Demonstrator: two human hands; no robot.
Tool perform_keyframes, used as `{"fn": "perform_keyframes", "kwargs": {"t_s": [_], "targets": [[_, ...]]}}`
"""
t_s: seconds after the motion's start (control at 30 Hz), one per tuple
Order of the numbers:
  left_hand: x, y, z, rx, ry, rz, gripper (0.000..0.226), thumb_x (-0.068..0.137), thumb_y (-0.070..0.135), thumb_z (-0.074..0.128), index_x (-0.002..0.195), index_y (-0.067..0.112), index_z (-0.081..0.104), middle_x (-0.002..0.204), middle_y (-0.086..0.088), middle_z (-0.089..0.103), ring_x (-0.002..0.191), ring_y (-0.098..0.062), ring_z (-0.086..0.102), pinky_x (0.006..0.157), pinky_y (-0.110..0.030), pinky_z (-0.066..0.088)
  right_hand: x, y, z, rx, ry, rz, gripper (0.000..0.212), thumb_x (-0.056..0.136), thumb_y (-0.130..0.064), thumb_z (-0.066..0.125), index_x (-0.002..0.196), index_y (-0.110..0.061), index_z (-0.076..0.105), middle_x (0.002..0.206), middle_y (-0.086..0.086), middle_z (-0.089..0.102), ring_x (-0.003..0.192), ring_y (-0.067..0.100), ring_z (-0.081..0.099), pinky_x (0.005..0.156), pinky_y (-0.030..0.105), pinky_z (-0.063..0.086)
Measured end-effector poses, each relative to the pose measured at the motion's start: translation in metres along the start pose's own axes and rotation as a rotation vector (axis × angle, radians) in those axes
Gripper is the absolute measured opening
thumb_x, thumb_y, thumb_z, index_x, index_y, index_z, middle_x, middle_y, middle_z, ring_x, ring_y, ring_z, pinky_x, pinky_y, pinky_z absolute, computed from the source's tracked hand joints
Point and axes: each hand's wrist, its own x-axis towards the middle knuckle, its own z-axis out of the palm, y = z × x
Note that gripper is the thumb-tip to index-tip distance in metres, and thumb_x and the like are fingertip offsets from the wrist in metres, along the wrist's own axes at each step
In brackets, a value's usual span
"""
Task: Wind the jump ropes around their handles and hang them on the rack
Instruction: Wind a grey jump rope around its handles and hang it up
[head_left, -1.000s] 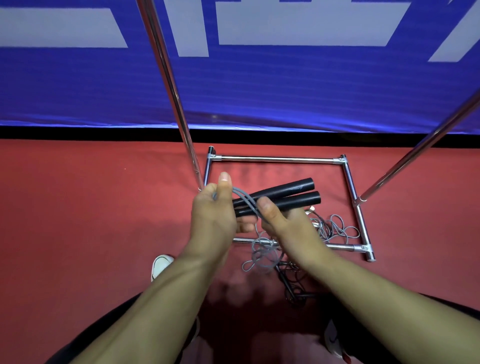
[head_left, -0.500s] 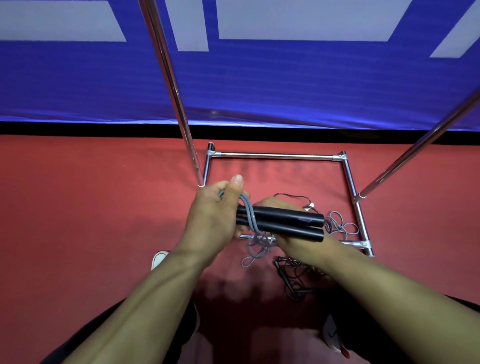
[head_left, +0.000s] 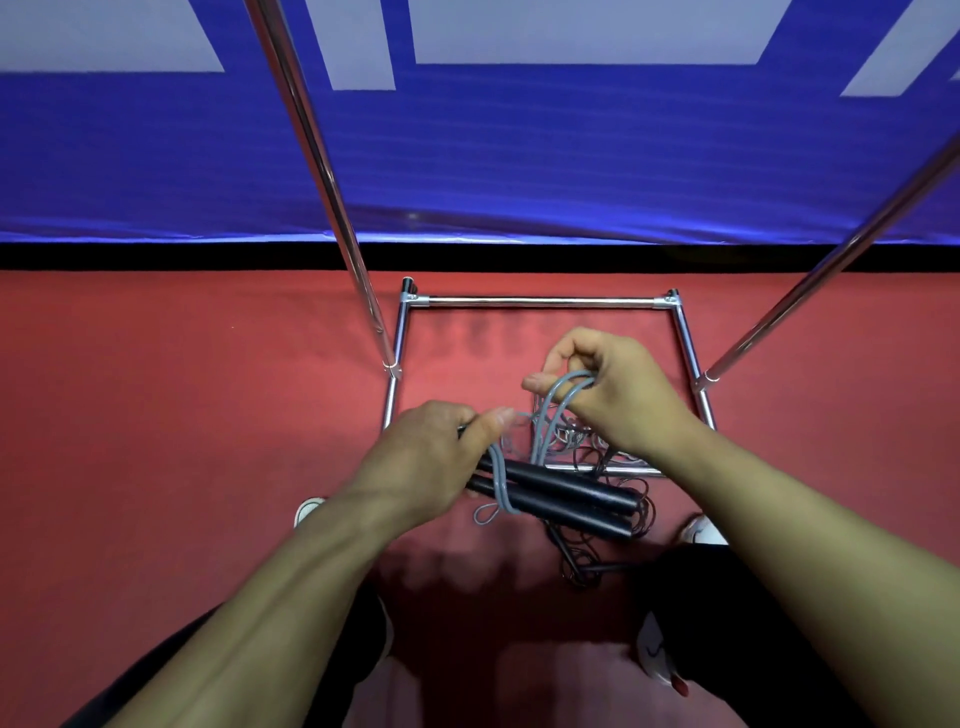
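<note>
Head view: we see the left hand (head_left: 421, 457) now gripping both black handles (head_left: 566, 496) alone, the right hand (head_left: 618, 387) shifted up and away from them, pinching the grey rope (head_left: 563, 395), above the rack base (head_left: 540, 300).

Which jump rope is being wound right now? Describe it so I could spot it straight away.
Look inside the chrome rack base on the red floor. Above the tangle of ropes lying there, the left hand grips two black handles side by side. Its grey cord, unlike the thin black ones below, loops up into the right hand.
</note>
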Motion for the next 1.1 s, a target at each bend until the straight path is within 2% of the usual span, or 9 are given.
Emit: {"fn": "perform_keyframes", "kwargs": {"t_s": [0.1, 0.2, 0.3, 0.43, 0.53, 0.7, 0.8, 0.9, 1.1], "targets": [[0.002, -0.001, 0.009, 0.141, 0.108, -0.022, 0.057, 0.095, 0.057, 0.047, 0.062, 0.010, 0.046, 0.057, -0.008, 0.053, 0.069, -0.035, 0.052, 0.066, -0.039, 0.040, -0.002, 0.000, -0.004, -0.296, 0.002, -0.102, 0.030, 0.077, -0.034, 0.081, 0.069, -0.024, 0.054, 0.046, -0.010, 0.048, 0.041, 0.005, 0.043, 0.047, 0.013, 0.031], [0.008, -0.001, 0.011, 0.176, 0.361, -0.057, 0.050, 0.097, 0.053, 0.046, 0.065, 0.014, 0.046, 0.075, -0.016, 0.064, 0.084, -0.041, 0.056, 0.072, -0.040, 0.039, -0.004, -0.001, -0.005, -0.600, 0.037, -0.179, 0.024, 0.081, -0.039, 0.074, 0.076, -0.025, 0.056, 0.057, -0.008, 0.054, 0.056, 0.017, 0.051, 0.055, 0.029, 0.037], [0.016, -0.006, 0.012, 0.049, 0.481, -0.093, 0.053, 0.097, 0.055, 0.044, 0.067, 0.011, 0.049, 0.066, -0.013, 0.060, 0.079, -0.041, 0.058, 0.072, -0.045, 0.047, -0.010, -0.013, -0.002, -0.717, 0.051, -0.223, 0.014, 0.082, -0.031, 0.067, 0.085, -0.026, 0.055, 0.077, -0.004, 0.063, 0.075, 0.031, 0.060, 0.058, 0.034, 0.041], [0.026, -0.011, 0.005, -0.441, 0.577, -0.236, 0.070, 0.079, 0.070, 0.040, 0.068, 0.003, 0.053, 0.056, -0.006, 0.047, 0.056, -0.032, 0.050, 0.061, -0.047, 0.047, -0.033, -0.025, 0.017, -0.774, 0.082, -0.340, 0.018, 0.085, -0.032, 0.063, 0.098, -0.024, 0.054, 0.086, -0.004, 0.065, 0.079, 0.028, 0.062, 0.056, 0.036, 0.046], [0.028, -0.002, -0.001, -0.634, 0.631, -0.250, 0.057, 0.093, 0.056, 0.048, 0.058, 0.012, 0.044, 0.049, 0.002, 0.040, 0.047, -0.020, 0.039, 0.052, -0.035, 0.036, -0.053, -0.017, 0.040, -0.641, 0.036, -0.317, 0.023, 0.089, -0.032, 0.051, 0.110, -0.023, 0.049, 0.079, 0.000, 0.067, 0.070, 0.031, 0.063, 0.055, 0.038, 0.049], [0.024, 0.018, -0.001, -0.707, 0.578, -0.162, 0.052, 0.099, 0.044, 0.049, 0.056, 0.019, 0.035, 0.054, -0.002, 0.034, 0.044, -0.019, 0.032, 0.034, -0.018, 0.029, -0.052, -0.002, 0.066, 0.237, -0.278, 0.325, 0.025, 0.106, -0.021, 0.036, 0.094, -0.014, 0.056, 0.058, 0.001, 0.062, 0.051, 0.021, 0.057, 0.054, 0.034, 0.046], [0.025, 0.011, -0.008, -0.635, 0.618, -0.139, 0.053, 0.097, 0.050, 0.049, 0.056, 0.017, 0.038, 0.052, 0.000, 0.039, 0.043, -0.019, 0.037, 0.040, -0.024, 0.035, -0.047, 0.005, 0.066, 0.231, -0.164, 0.236, 0.027, 0.105, -0.027, 0.042, 0.089, -0.020, 0.062, 0.048, -0.006, 0.048, 0.046, 0.017, 0.048, 0.051, 0.029, 0.040], [0.028, -0.003, -0.019, -0.622, 0.704, -0.192, 0.054, 0.094, 0.055, 0.047, 0.056, 0.017, 0.045, 0.052, 0.000, 0.047, 0.040, -0.017, 0.043, 0.048, -0.035, 0.044, -0.044, 0.004, 0.057, 0.091, -0.072, 0.070, 0.020, 0.098, -0.038, 0.050, 0.088, -0.026, 0.061, 0.059, -0.006, 0.049, 0.057, 0.012, 0.045, 0.060, 0.033, 0.040], [0.020, 0.004, -0.020, -0.876, 0.593, -0.260, 0.046, 0.101, 0.045, 0.047, 0.066, 0.016, 0.042, 0.056, -0.005, 0.041, 0.029, -0.009, 0.030, 0.034, -0.016, 0.024, -0.051, 0.000, 0.065, 0.128, -0.080, -0.179, 0.023, 0.099, -0.045, 0.035, 0.106, -0.037, 0.055, 0.064, 0.001, 0.045, 0.053, 0.022, 0.045, 0.053, 0.045, 0.043]]}}
